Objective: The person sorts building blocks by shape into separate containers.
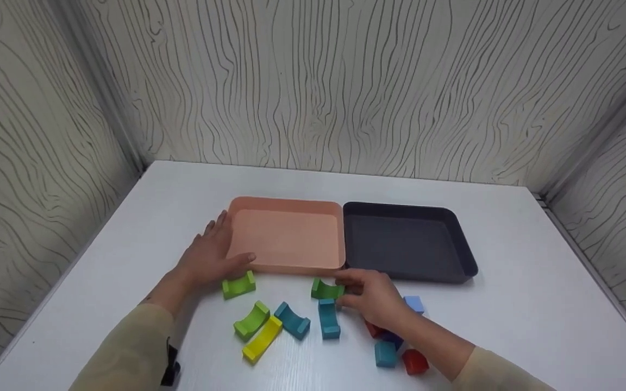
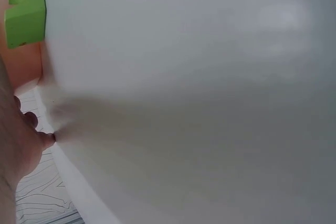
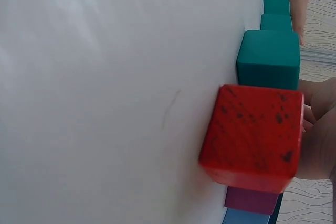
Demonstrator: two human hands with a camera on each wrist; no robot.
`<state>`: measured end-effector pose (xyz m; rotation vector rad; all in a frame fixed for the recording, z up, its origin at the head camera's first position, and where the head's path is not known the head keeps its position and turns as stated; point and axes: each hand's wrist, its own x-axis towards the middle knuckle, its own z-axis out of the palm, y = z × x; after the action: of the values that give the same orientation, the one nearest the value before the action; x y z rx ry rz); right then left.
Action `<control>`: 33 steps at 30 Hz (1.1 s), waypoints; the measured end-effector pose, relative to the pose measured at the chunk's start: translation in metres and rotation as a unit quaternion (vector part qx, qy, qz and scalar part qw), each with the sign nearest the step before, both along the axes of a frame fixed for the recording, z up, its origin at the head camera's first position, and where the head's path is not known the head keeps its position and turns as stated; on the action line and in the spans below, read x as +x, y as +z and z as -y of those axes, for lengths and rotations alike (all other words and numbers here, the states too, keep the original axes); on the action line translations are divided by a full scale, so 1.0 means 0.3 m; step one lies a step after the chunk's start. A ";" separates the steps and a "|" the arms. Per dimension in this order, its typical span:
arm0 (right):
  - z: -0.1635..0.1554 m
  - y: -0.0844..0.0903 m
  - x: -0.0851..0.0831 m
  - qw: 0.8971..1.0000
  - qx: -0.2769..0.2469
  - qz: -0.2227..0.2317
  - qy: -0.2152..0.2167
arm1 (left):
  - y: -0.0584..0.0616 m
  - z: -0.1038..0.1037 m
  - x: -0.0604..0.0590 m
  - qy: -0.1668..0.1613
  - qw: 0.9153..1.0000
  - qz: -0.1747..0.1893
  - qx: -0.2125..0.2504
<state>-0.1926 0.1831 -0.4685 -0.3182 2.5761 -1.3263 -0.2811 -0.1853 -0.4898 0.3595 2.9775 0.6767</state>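
Observation:
My left hand (image 1: pixel 216 247) lies flat on the white table (image 1: pixel 519 304), fingers straight along the left wall of the orange tray (image 1: pixel 286 202) and thumb against its front corner. A green arch block (image 1: pixel 238 285) sits just below that thumb and shows in the left wrist view as the green arch block (image 2: pixel 23 11). My right hand (image 1: pixel 350 289) pinches a second green arch block (image 1: pixel 324 290) in front of the seam between the orange tray and the dark grey tray (image 1: pixel 400 207). Both trays hold nothing.
Loose blocks lie near the front edge: a green arch (image 1: pixel 251 320), a yellow block (image 1: pixel 262 338), two teal pieces (image 1: pixel 292 320), a light blue cube (image 1: pixel 414 304), a teal cube (image 1: pixel 385 354) and a red cube (image 1: pixel 415 361). Patterned walls enclose the table on three sides.

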 end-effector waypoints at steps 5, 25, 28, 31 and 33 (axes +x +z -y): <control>0.002 -0.002 -0.005 1.000 -0.006 0.001 -0.002 | -0.007 0.003 -0.004 0.000 1.000 0.001 0.012; -0.027 0.016 0.005 0.999 -0.053 0.007 -0.005 | -0.016 -0.002 -0.002 0.003 0.998 0.001 0.055; -0.032 0.029 0.006 0.998 -0.063 0.007 -0.001 | -0.016 -0.004 -0.005 0.004 0.998 -0.002 0.055; -0.033 0.045 0.008 0.997 -0.071 0.003 0.002 | -0.020 -0.003 -0.005 0.003 0.999 -0.008 0.045; -0.031 0.054 0.009 0.997 -0.076 0.001 0.000 | -0.021 -0.002 -0.003 0.001 0.999 -0.014 0.036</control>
<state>-0.1899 0.1925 -0.4522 -0.3413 2.4792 -1.5252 -0.2820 -0.1847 -0.4962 0.3726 2.9860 0.7869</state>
